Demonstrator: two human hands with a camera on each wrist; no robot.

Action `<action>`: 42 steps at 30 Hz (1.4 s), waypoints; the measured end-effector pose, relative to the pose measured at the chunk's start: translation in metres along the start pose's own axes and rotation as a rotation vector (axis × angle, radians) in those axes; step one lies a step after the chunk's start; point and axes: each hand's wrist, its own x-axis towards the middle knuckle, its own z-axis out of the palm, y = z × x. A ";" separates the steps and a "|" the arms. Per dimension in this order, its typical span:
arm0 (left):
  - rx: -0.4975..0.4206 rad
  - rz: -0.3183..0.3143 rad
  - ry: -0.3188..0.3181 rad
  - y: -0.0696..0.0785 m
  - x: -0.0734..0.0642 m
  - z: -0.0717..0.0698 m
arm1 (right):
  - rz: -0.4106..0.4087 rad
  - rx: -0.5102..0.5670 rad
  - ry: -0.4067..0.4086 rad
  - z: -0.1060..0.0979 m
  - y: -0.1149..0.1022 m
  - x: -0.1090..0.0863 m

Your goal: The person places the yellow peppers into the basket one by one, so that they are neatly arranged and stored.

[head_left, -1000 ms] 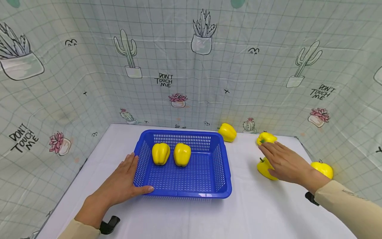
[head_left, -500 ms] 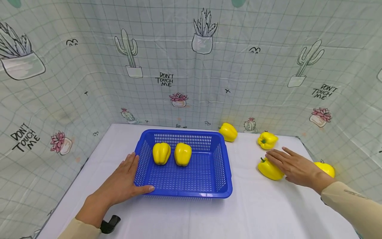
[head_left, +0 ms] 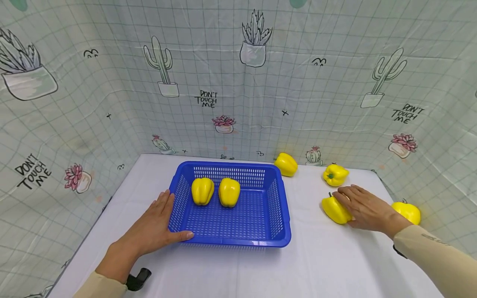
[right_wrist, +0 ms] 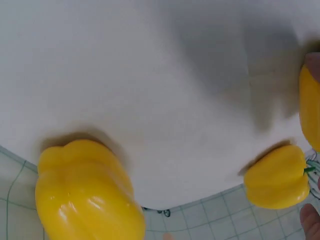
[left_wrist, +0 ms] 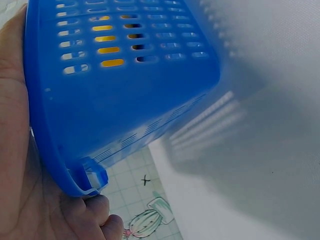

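Note:
My left hand (head_left: 147, 234) holds the near left corner of a blue plastic basket (head_left: 246, 242), its thumb over the front rim. In the left wrist view the palm lies against the basket's rim (left_wrist: 42, 115) and some fingers bend beneath it. Two yellow bell peppers (head_left: 203, 191) lie inside, in the left half. To the right of the basket, my right hand (head_left: 369, 211) grips another yellow bell pepper (head_left: 334, 210) resting on the table. The right wrist view shows only a sliver of that pepper (right_wrist: 312, 112), with the thumb touching it.
One yellow pepper (head_left: 286, 164) lies behind the basket's far right corner, another pepper (head_left: 335, 175) beyond my right hand. A further pepper (head_left: 408, 213) sits at the right edge, partly behind my wrist. A printed curtain (head_left: 246, 103) encloses the white table (head_left: 238, 275).
My right hand has moved down from over the peppers and closed on the nearer one, which has turned slightly. The left hand and basket hold their place.

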 end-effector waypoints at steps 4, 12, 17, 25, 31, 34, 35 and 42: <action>-0.001 0.000 0.000 0.001 0.000 0.000 | 0.135 0.144 -0.046 0.005 -0.009 0.003; 0.003 -0.001 0.000 0.002 0.000 -0.001 | 0.311 0.427 -0.119 0.008 -0.019 0.007; 0.005 0.001 0.003 0.002 -0.001 -0.001 | 0.363 0.525 -0.122 0.008 -0.022 0.010; 0.000 0.000 -0.004 0.001 0.000 -0.001 | 0.396 0.479 -0.071 0.008 -0.023 0.019; -0.005 -0.003 -0.004 0.000 0.000 -0.001 | 0.358 0.393 0.052 0.005 -0.023 0.033; -0.005 0.000 -0.002 0.000 0.000 -0.001 | 0.362 0.365 0.066 0.001 -0.023 0.041; -0.007 0.001 -0.002 0.000 0.000 -0.001 | 0.366 0.356 0.069 0.000 -0.023 0.044; -0.003 -0.002 0.000 0.002 0.000 -0.001 | 0.388 0.299 0.115 -0.013 -0.026 0.067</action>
